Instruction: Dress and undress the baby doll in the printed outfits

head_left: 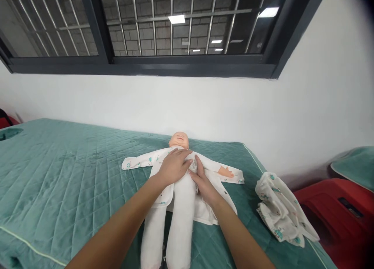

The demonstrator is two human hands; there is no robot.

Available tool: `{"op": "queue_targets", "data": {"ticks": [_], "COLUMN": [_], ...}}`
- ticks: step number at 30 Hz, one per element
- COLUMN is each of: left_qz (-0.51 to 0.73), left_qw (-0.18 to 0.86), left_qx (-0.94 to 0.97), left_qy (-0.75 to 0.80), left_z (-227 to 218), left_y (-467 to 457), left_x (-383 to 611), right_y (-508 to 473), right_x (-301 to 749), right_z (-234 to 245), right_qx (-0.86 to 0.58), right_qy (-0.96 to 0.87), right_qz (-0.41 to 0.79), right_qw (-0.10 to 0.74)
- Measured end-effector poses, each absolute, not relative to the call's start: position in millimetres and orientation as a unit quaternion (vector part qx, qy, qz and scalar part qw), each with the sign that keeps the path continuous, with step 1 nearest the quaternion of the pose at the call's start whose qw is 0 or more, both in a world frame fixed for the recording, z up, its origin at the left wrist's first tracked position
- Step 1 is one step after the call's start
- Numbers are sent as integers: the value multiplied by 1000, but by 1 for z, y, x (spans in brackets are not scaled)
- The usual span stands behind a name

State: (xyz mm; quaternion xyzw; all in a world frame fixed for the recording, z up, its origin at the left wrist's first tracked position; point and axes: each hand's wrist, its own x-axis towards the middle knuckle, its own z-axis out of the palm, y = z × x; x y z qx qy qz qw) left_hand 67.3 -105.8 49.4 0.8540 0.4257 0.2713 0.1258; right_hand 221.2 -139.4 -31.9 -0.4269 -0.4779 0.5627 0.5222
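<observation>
A baby doll (179, 139) lies face up, its head toward the wall. It wears a white printed baby shirt (140, 162) with both sleeves spread wide; the right-hand front flap lies folded out, dark snaps along its edge. My left hand (175, 166) rests on the doll's chest, fingers closed over the shirt front. Beside it, my right hand (203, 181) holds a bunched bit of the shirt between thumb and fingers. My fingertips partly hide the bunched cloth. The doll's white legs (181, 222) stretch toward me. An orange patch (226, 171) marks the right-hand sleeve.
A green quilted cover (73, 175) lies beneath the doll. Crumpled printed baby clothing (283, 210) sits at its right edge, next to a red plastic stool (339, 218). Behind are a white wall (146, 101) and a dark-framed barred window (187, 69).
</observation>
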Motion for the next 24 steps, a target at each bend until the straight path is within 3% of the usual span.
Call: {"op": "queue_targets", "data": {"ticks": [5,8,13,17,20,24], "left_qz": [243,201,21,-53,-74,-64], "left_qw": [118,134,83,80,72,56], "left_qx": [889,910,942,954,961,963], "left_qy": [371,336,324,285,258,254], "left_z": [68,81,94,86,68,52], "left_y": [-114,-108,-74,-57,-56,-59], "left_x": [84,103,140,165,184,199], "right_y": [-137,-140,-150,-149,-145,-147], "right_x": [232,243,284,331,354,363], "right_z": [-22,-9,17,28,33,37], "right_qx": [-467,-463,-438,-540,-642,-723], "right_qy": [-577,-613,-654,-631,-594,-488], "right_qz": [458,455,482,440,320,171], "right_qw": [489,450,384,341,365,458]}}
